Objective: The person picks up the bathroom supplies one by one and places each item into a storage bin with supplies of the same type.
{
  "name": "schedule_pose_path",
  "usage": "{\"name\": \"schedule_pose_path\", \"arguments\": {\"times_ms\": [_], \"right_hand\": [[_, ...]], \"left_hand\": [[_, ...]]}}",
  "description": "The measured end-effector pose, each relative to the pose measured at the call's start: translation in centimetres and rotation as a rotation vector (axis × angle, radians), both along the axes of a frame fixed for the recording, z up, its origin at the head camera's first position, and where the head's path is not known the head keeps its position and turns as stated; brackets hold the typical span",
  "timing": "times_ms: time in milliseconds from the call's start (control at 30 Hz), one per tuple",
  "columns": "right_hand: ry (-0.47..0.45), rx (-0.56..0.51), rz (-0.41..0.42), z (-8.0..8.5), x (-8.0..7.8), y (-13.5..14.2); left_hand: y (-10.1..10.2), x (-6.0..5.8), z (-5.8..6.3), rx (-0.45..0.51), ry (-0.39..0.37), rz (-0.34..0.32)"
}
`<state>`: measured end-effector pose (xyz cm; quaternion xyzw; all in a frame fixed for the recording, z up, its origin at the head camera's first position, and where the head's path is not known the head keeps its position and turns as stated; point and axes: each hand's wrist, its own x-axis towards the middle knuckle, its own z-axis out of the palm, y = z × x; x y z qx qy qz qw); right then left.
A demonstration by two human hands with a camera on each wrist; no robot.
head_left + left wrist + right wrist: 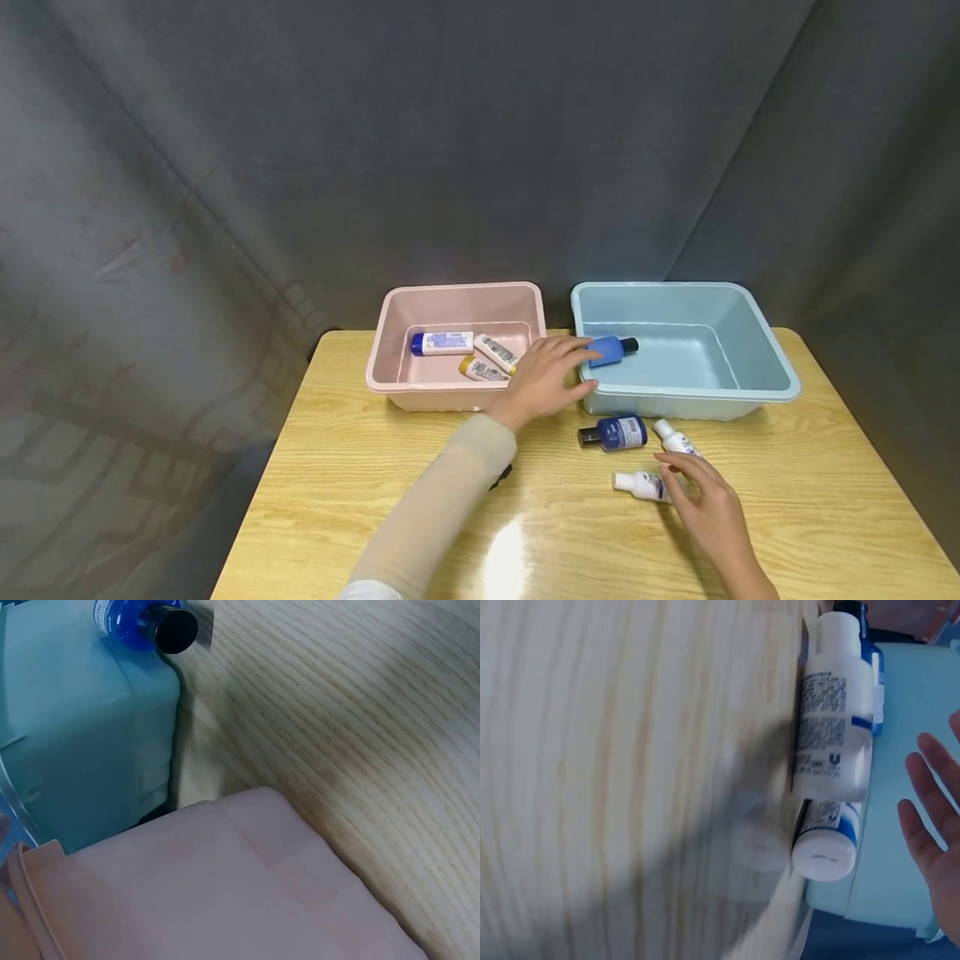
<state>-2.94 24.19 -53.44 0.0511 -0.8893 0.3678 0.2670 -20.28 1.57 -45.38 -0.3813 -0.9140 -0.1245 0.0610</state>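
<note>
One table point(330, 467) is bearing one blue bin point(693, 358) and one pink bin point(431, 398). The left hand point(546, 372) is spreading its fingers over one blue bottle point(609, 351) in the blue bin — touch unclear — and the right hand point(711, 504) is hovering wide above two white bottles point(647, 486) near one dark blue bottle point(627, 433). Three white containers point(448, 343) are lying in the pink bin.

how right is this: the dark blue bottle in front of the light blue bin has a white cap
The cap is black, not white, as the head view shows; the dark blue bottle is indeed in front of the light blue bin.
</note>
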Motion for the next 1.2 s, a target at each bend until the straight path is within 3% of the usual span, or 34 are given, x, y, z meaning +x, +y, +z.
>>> {"name": "schedule_pose_path", "arguments": {"times_ms": [333, 933, 1200], "right_hand": [[-0.091, 0.027, 0.023, -0.6, 0.4, 0.8], [-0.239, 0.071, 0.067, -1.7, 0.3, 1.1], [-0.286, 0.051, 0.114, -2.4, -0.1, 0.6]], "left_hand": [[0.3, 0.0, -0.6, -0.019, 0.037, 0.123], [1.1, 0.0, -1.1, -0.139, 0.067, 0.173], [1.1, -0.1, -1.2, -0.120, 0.060, 0.197]]}}
